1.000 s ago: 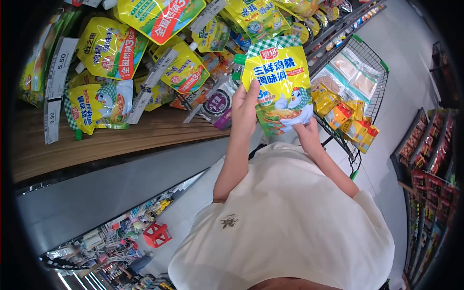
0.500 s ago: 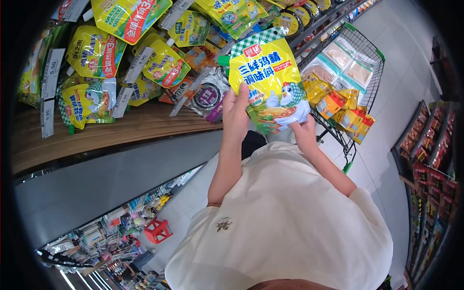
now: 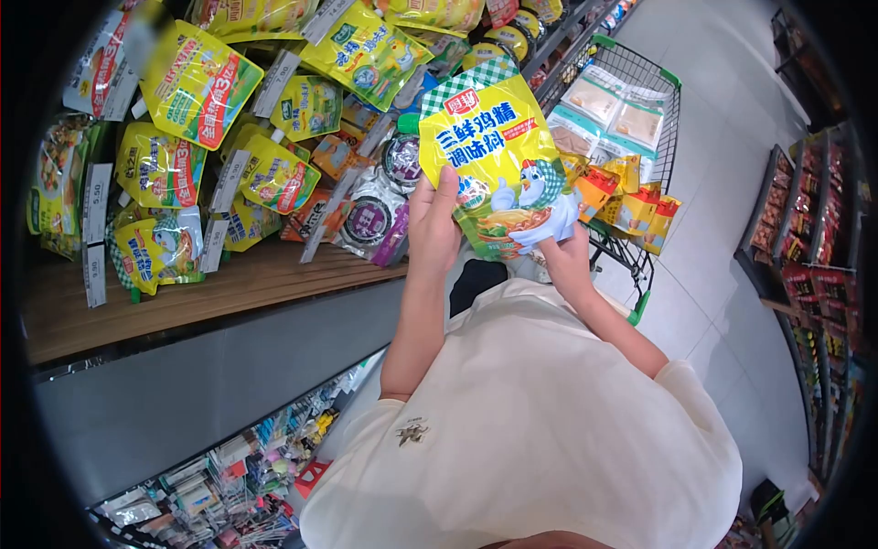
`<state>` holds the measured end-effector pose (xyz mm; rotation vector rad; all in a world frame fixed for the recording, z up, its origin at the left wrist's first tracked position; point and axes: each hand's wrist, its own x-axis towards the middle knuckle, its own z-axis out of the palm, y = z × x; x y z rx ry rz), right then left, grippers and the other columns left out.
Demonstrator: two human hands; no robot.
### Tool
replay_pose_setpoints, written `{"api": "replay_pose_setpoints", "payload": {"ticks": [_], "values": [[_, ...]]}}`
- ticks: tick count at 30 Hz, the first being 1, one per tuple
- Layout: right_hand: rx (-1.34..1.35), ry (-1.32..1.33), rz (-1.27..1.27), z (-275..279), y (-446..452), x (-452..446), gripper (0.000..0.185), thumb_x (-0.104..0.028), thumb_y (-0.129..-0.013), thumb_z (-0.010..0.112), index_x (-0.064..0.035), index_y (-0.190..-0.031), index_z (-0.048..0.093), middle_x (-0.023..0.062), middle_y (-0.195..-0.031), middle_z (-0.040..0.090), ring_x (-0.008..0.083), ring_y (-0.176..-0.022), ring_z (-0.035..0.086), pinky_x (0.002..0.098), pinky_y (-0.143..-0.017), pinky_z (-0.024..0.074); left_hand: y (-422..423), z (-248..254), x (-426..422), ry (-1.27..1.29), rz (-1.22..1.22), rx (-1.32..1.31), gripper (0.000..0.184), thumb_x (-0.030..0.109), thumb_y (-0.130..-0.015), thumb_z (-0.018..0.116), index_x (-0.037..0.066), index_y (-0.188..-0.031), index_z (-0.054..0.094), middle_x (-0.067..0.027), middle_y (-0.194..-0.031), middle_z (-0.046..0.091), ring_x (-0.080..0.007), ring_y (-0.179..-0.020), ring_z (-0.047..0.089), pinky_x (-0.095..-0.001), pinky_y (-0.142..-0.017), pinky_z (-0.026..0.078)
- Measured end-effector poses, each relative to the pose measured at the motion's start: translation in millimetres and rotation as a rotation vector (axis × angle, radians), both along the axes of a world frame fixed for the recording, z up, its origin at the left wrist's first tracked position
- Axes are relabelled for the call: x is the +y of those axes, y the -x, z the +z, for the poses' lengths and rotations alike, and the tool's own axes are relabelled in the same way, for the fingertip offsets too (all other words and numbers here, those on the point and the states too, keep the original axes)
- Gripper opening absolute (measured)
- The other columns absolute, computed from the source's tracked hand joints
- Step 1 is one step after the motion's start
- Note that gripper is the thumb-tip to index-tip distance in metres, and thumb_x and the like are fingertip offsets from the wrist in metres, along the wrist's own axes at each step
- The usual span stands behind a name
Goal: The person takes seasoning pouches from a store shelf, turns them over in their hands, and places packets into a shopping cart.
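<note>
In front of me is a yellow chicken seasoning pouch (image 3: 494, 151) with a green-checked top, a green spout cap on its left side and a cartoon chicken below the lettering. My left hand (image 3: 433, 221) grips its left edge, thumb across the front. At the lower right corner, my right hand (image 3: 569, 261) pinches the pouch, the fingers partly hidden behind it. The printed front faces me, tilted a little. A similar yellow pouch (image 3: 157, 249) rests on the shelf to the left.
The wooden shelf (image 3: 210, 306) at left carries several seasoning pouches and price tags (image 3: 227, 188). A shopping cart (image 3: 672, 119) beyond my right hand holds pale packets (image 3: 594, 96) and yellow-orange boxes (image 3: 631, 206). Racks of red packages (image 3: 828, 284) line the far right.
My view has shifted, so the shelf, cart and floor sit differently in it. Both hands keep the same hold on the pouch, which stays in front of me.
</note>
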<state>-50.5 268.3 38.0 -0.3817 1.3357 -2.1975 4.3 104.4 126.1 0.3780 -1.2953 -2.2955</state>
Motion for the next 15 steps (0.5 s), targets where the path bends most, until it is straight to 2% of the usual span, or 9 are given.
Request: {"api": "replay_pose_setpoints", "payload": {"ticks": [5, 15], "values": [[0.037, -0.012, -0.106, 4.9, 5.0, 11.7, 0.029, -0.005, -0.089, 0.063, 0.0048, -0.115, 0.056, 0.0062, -0.109, 0.064, 0.011, -0.097, 0.06, 0.0277, -0.087, 0.0476, 12.5, 1.5, 12.5, 0.006, -0.063, 0.017, 0.035, 0.022, -0.103, 0.045, 0.0, -0.13, 0.046, -0.0108, -0.125, 0.059, -0.0186, -0.113, 0.058, -0.036, -0.096, 0.046], [0.119, -0.03, -0.21, 12.9, 3.6, 38.6, 0.031, -0.006, -0.089, 0.064, 0.004, -0.118, 0.055, 0.0055, -0.11, 0.063, 0.0105, -0.099, 0.058, 0.0271, -0.088, 0.0461, 32.5, 11.2, 30.9, -0.155, -0.113, 0.042, 0.039, 0.028, -0.103, 0.044, 0.001, -0.132, 0.045, -0.0107, -0.126, 0.058, -0.0199, -0.115, 0.058, -0.0373, -0.099, 0.045]]}}
